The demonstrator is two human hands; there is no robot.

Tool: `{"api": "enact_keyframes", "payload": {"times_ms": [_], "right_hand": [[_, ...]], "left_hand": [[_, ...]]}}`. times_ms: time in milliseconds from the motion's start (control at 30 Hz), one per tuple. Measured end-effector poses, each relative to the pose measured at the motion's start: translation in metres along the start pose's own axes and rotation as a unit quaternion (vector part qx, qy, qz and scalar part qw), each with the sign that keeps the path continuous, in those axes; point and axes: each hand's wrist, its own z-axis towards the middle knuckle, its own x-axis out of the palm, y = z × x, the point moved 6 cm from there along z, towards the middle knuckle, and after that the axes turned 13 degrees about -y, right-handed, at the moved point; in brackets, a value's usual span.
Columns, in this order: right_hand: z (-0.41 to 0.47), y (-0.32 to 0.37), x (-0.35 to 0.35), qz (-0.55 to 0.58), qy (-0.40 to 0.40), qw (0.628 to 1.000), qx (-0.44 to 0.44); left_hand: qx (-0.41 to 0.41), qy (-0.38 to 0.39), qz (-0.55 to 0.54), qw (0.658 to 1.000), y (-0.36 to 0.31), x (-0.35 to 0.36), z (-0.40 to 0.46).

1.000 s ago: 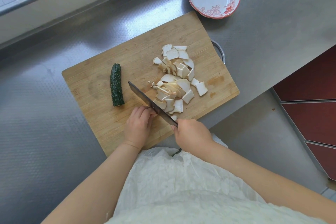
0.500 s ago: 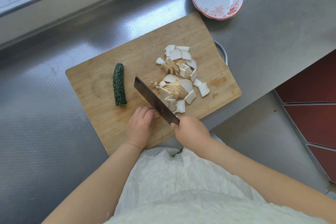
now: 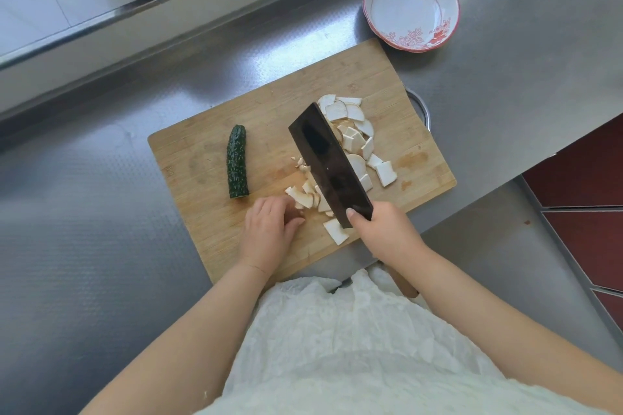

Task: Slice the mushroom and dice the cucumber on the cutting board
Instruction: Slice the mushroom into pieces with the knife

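Note:
A wooden cutting board point(image 3: 357, 77) lies on the steel counter. A pile of white mushroom slices point(image 3: 354, 131) covers its right half, with a few more pieces point(image 3: 303, 195) near the front. A dark green cucumber piece point(image 3: 237, 162) lies whole on the board's left side. My right hand point(image 3: 381, 232) grips a dark cleaver point(image 3: 328, 162), whose broad blade is tilted flat-side up over the slices. My left hand point(image 3: 269, 229) rests on the board with its fingers curled against the nearest mushroom pieces.
A white bowl with red flowers point(image 3: 411, 7) stands on the counter beyond the board's far right corner. A metal handle point(image 3: 421, 108) sticks out at the board's right edge. The counter drops off at the right above red cabinet fronts point(image 3: 586, 185). A raised steel ledge point(image 3: 168, 10) runs along the back.
The cleaver has tipped from edge-down to flat-side up and swung right over the mushroom pile. Some slices now lie left of the blade near my left hand.

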Motion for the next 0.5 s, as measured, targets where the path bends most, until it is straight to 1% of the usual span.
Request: {"api": "enact_keyframes", "payload": {"times_ms": [100, 233, 300, 400, 500], "right_hand": [[-0.001, -0.004, -0.003, 0.0, 0.006, 1.0, -0.001], [0.0, -0.011, -0.007, -0.018, 0.029, 0.999, -0.017], [0.004, -0.013, -0.012, -0.042, 0.043, 0.998, -0.03], [0.011, -0.014, -0.022, -0.071, 0.054, 0.995, -0.048], [0.018, -0.014, -0.031, -0.083, 0.057, 0.993, -0.065]], "left_hand": [[-0.057, 0.008, -0.003, 0.998, -0.003, 0.0, 0.003], [-0.109, 0.005, -0.026, 0.994, -0.011, 0.001, 0.008], [-0.164, 0.012, -0.056, 0.985, -0.012, 0.004, 0.01], [-0.235, -0.001, -0.105, 0.966, -0.013, 0.006, 0.009], [-0.259, -0.015, -0.129, 0.957, -0.015, 0.006, 0.011]]}}
